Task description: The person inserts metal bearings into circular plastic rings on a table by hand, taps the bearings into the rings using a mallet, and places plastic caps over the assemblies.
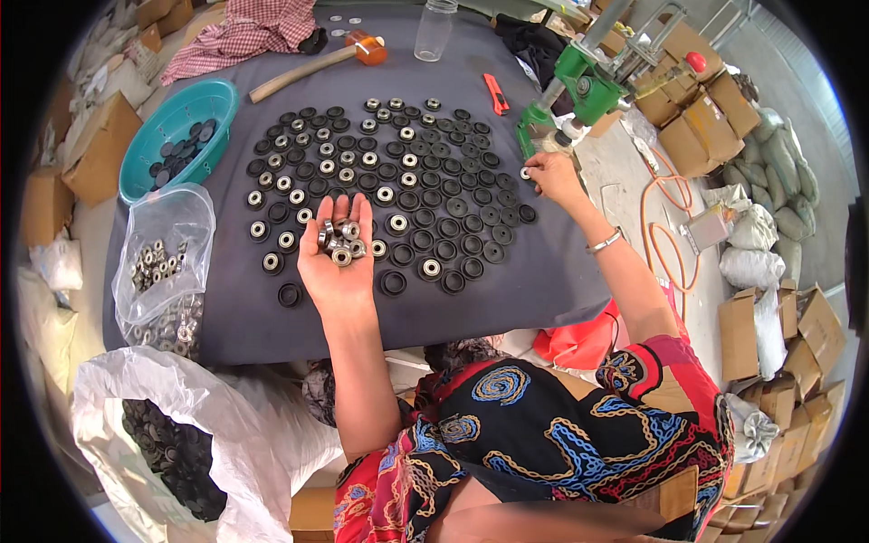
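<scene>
Black rings (425, 217) cover the grey table (543, 290) centre. At seven o'clock the left hand (337, 258) lies palm-up, cupping metal bearings (339, 242). At two o'clock the right hand (549, 174) pinches one ring (525, 173) by the green press (579, 90).

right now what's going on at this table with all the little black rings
A person sits at a table covered with a dark cloth, where black round caps lie in rows, many with a metal bearing in the middle. The left hand lies palm up, cupping a small pile of metal bearings. The right hand pinches one small ring-shaped part beside a green hand press.
</scene>
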`<state>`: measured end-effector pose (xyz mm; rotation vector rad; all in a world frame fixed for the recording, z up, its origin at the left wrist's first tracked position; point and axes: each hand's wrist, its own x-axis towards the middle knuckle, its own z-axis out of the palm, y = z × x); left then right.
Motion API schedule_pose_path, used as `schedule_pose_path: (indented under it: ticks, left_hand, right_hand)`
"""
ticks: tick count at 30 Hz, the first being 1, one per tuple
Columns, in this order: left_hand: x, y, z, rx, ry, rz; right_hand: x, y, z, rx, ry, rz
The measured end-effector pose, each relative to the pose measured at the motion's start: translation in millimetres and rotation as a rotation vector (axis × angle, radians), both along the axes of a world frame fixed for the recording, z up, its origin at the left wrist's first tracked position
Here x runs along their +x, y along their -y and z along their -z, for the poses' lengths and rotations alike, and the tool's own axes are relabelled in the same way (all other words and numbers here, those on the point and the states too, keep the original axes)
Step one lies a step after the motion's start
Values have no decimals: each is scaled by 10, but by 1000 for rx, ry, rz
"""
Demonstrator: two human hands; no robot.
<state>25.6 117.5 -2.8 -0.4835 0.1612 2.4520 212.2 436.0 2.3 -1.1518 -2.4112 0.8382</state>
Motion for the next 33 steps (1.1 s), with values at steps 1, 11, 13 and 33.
schedule_pose_path:
  ticks: [1, 11, 13, 33]
  left_hand:
    - [-5, 5, 13, -1, -3, -8]
    - [-68, 113, 38, 42, -1, -14]
    - [-68, 91, 46, 41, 13, -16]
    - [-60, 119, 0, 6, 34, -46]
  right_hand:
    - [1, 20, -7, 134, 116, -50]
    - [89, 108, 0, 630, 391, -298]
    - [89, 38, 1, 643, 387, -342]
    - [-1561, 144, -147, 382, 134, -617]
